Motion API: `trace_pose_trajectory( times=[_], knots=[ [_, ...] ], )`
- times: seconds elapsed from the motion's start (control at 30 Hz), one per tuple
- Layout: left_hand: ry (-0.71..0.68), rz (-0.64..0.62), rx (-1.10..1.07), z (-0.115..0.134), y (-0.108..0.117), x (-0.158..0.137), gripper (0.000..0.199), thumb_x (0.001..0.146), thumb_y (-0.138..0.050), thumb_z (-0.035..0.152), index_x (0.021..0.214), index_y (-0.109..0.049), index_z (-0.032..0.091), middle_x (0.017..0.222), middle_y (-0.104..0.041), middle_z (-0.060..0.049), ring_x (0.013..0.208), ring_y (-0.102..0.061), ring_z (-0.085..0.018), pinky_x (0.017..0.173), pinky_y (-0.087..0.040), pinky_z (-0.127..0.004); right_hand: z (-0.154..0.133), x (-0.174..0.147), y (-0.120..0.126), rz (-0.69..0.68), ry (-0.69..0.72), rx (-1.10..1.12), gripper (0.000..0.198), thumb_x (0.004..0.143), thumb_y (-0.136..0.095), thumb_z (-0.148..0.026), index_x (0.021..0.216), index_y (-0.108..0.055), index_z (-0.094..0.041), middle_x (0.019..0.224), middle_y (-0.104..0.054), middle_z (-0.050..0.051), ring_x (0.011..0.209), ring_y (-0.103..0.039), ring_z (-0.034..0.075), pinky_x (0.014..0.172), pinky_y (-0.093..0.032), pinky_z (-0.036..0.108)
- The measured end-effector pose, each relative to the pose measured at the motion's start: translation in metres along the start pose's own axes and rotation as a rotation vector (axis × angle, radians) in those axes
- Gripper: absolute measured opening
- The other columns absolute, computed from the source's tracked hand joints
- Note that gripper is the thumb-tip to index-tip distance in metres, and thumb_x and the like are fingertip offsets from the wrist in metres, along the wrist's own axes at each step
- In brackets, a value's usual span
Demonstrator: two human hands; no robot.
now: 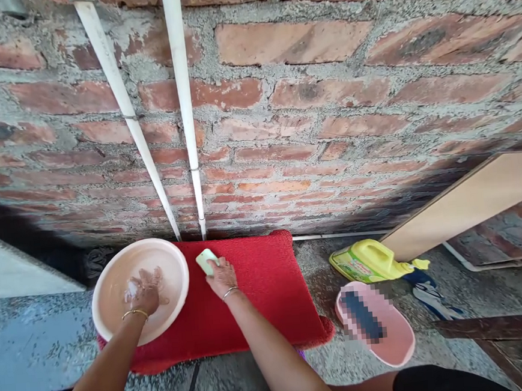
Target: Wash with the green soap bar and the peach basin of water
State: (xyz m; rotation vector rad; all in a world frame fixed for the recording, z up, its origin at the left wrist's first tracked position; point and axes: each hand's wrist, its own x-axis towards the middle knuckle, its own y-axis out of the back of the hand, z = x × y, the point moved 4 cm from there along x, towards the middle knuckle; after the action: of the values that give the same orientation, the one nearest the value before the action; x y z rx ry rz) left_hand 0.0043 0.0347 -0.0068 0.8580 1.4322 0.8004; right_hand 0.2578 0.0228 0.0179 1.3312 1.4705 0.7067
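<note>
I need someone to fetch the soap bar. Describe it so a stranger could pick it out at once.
Start at the brick wall and follow the two white pipes down to the red mat at its foot. Near the mat's back edge, under the right hand, lies the soap bar. It is the only small, pale green, rounded slab there, beside the pink basin that the left hand dips into.

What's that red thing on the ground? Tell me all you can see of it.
The red mat looks like a thick, fuzzy cloth with rounded corners, lying flat on the speckled floor against the foot of the brick wall. A pale pink basin rests on its left part. The right hand presses a light green bar onto it near the far edge. The left hand is in the basin, not on the mat.
</note>
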Motion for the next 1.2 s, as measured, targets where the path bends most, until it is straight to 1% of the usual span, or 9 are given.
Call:
trace_pose_trajectory(
  times=[0.2,0.27,0.37,0.53,0.63,0.77,1.0,1.1,1.2],
  knots=[
    [0.061,-0.029,-0.032,0.001,0.001,-0.001,0.094,0.078,-0.065,0.045,0.151,-0.007,0.033,0.159,-0.001,-0.023,0.141,-0.007,-0.051,0.094,-0.025,-0.078,0.143,-0.024,0.051,0.158,-0.513,0.009,0.053,0.083,-0.056,-0.039,0.135,-0.051,-0.028,0.118,-0.053,0.010,0.101,-0.056,0.022,0.089,-0.040,0.033],
    [0.058,-0.022,-0.040,0.002,0.002,-0.002,0.088,0.082,-0.061,0.041,0.151,-0.007,0.034,0.159,-0.002,-0.022,0.141,-0.008,-0.051,0.094,-0.026,-0.078,0.162,-0.029,0.060,0.243,-0.622,-0.009,0.051,0.085,-0.053,-0.041,0.134,-0.052,-0.027,0.116,-0.053,0.011,0.100,-0.056,0.024,0.087,-0.041,0.036],
    [0.065,-0.014,-0.053,0.003,0.003,-0.003,0.085,0.083,-0.059,0.039,0.151,-0.008,0.035,0.159,-0.002,-0.022,0.141,-0.007,-0.052,0.093,-0.029,-0.076,0.129,-0.016,0.055,0.282,-0.464,-0.014,0.050,0.083,-0.056,-0.041,0.130,-0.054,-0.026,0.114,-0.055,0.011,0.101,-0.055,0.024,0.089,-0.041,0.035],
    [0.054,-0.015,-0.040,0.003,0.003,-0.003,0.093,0.079,-0.064,0.045,0.151,-0.006,0.034,0.159,-0.002,-0.022,0.141,-0.006,-0.052,0.093,-0.029,-0.077,0.007,0.026,0.021,0.069,-0.041,-0.024,0.050,0.081,-0.060,-0.039,0.130,-0.054,-0.031,0.121,-0.052,0.009,0.107,-0.052,0.024,0.092,-0.037,0.034],
    [0.055,-0.030,-0.051,0.000,0.001,-0.001,0.094,0.079,-0.063,0.047,0.151,-0.005,0.033,0.159,-0.001,-0.023,0.141,-0.007,-0.051,0.095,-0.026,-0.077,-0.021,0.044,0.016,0.001,0.063,-0.062,0.049,0.082,-0.059,-0.037,0.130,-0.053,-0.032,0.123,-0.050,0.009,0.106,-0.051,0.023,0.092,-0.035,0.035],
    [0.058,-0.048,-0.074,0.000,-0.003,0.001,0.088,0.081,-0.061,0.039,0.150,-0.007,0.035,0.160,0.002,-0.021,0.142,-0.009,-0.048,0.099,-0.027,-0.073,0.037,0.053,0.040,0.010,-0.060,-0.090,0.052,0.081,-0.059,-0.037,0.132,-0.053,-0.029,0.124,-0.050,0.010,0.108,-0.051,0.023,0.092,-0.035,0.033],
    [0.071,-0.022,-0.068,0.004,-0.002,0.001,0.093,0.079,-0.064,0.042,0.151,-0.006,0.033,0.159,0.002,-0.022,0.141,-0.004,-0.051,0.093,-0.027,-0.077,0.206,0.012,0.099,0.206,-0.660,-0.002,0.055,0.087,-0.050,-0.043,0.137,-0.048,-0.021,0.118,-0.052,0.015,0.100,-0.055,0.025,0.088,-0.039,0.037],
    [0.067,-0.044,-0.074,0.004,0.002,-0.002,0.095,0.077,-0.066,0.042,0.151,-0.007,0.032,0.159,0.003,-0.022,0.142,-0.003,-0.051,0.096,-0.026,-0.075,0.190,0.003,0.087,0.292,-0.624,-0.034,0.055,0.086,-0.051,-0.043,0.135,-0.049,-0.018,0.115,-0.053,0.017,0.101,-0.054,0.028,0.086,-0.040,0.040],
    [0.075,-0.057,-0.060,0.004,0.008,-0.006,0.094,0.078,-0.066,0.041,0.151,-0.007,0.031,0.159,0.003,-0.024,0.141,-0.003,-0.051,0.097,-0.027,-0.074,0.105,0.002,0.046,0.279,-0.284,-0.024,0.049,0.082,-0.058,-0.039,0.128,-0.055,-0.022,0.112,-0.055,0.012,0.101,-0.054,0.025,0.088,-0.040,0.035]
  ],
)
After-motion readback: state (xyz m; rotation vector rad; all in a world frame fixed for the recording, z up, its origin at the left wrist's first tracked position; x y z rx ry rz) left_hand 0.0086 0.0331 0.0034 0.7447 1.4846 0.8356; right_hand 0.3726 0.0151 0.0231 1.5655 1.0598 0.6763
